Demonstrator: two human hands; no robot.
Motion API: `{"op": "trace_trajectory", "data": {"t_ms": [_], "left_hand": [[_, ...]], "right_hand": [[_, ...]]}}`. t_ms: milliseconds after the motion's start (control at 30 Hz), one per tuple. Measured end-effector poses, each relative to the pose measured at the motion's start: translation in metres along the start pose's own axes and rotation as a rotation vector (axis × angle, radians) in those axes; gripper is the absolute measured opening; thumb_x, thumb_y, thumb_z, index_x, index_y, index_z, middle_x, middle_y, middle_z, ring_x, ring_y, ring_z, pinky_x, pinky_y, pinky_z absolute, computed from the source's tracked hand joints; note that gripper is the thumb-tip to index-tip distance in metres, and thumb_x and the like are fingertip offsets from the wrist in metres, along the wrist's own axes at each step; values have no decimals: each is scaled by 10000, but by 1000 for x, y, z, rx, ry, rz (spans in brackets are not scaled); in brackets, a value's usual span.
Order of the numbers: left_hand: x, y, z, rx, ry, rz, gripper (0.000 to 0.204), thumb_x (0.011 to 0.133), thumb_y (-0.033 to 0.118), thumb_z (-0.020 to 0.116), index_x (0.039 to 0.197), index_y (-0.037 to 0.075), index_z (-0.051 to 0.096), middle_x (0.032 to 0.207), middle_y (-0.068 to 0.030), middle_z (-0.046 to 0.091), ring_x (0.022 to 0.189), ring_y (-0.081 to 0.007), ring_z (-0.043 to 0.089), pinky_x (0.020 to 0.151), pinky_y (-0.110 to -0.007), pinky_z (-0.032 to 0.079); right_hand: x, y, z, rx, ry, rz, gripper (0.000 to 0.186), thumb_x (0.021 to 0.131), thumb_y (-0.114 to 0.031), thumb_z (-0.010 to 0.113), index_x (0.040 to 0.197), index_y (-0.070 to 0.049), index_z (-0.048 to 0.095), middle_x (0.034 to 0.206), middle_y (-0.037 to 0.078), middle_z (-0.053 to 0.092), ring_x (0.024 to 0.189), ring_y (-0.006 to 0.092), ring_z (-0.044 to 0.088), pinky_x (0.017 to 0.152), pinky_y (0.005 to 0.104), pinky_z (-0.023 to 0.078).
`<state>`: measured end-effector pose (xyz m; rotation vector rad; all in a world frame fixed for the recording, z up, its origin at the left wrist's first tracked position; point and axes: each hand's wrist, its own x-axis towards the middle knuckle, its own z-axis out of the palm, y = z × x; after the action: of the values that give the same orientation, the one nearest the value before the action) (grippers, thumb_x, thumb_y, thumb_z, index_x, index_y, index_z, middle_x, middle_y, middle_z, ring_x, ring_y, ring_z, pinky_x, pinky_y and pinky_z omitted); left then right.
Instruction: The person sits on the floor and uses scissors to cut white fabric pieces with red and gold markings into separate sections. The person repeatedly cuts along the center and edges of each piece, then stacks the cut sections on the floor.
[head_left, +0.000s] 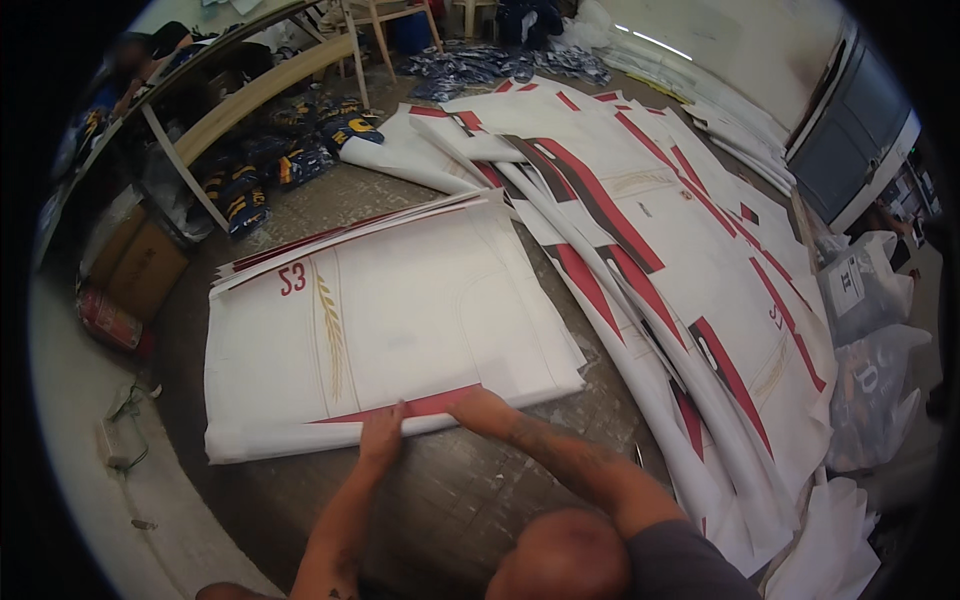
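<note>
We're seeing left hand [382,432] and right hand [482,410] touching near edge of white sheet stack [430,290] on floor [250,500]; can't tell if either's gripping.

Stacked sheets [425,300], lower layers mostly hidden.

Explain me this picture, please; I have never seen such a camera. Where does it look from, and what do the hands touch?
There is no machine, only a person's bare left hand and right hand. The picture comes from a wide fisheye camera worn on the head, looking down, so straight edges bend. On the floor lies a stack of white printed sheets. Both hands touch its near edge, by a red strip; whether they grip is unclear. More sheets spread out on the right.
</note>
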<state>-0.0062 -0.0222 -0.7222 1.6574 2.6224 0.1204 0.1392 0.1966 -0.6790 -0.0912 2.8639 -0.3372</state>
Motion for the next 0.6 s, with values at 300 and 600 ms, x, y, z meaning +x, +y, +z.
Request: {"op": "trace_trajectory", "data": {"t_ms": [300, 600], "left_hand": [[36, -43, -80, -164, -254, -125, 296, 744, 265, 744, 983, 97, 694, 931, -172, 706, 899, -369, 659, 823, -446, 526], [86, -35, -350, -290, 13, -66, 337, 707, 208, 776, 996, 45, 713, 865, -213, 699, 856, -378, 675, 800, -441, 520]], "right_hand": [[-133, -16, 31, 247, 791, 510, 397, 771, -65, 639, 1165, -23, 610, 1292, 192, 502, 1223, 382, 459, 1040, 501, 361], [-125, 46, -22, 1311, 215, 672, 352, 909, -274, 638, 1154, -25, 593, 1026, 80, 687, 938, 181, 648, 840, 355, 491]]}}
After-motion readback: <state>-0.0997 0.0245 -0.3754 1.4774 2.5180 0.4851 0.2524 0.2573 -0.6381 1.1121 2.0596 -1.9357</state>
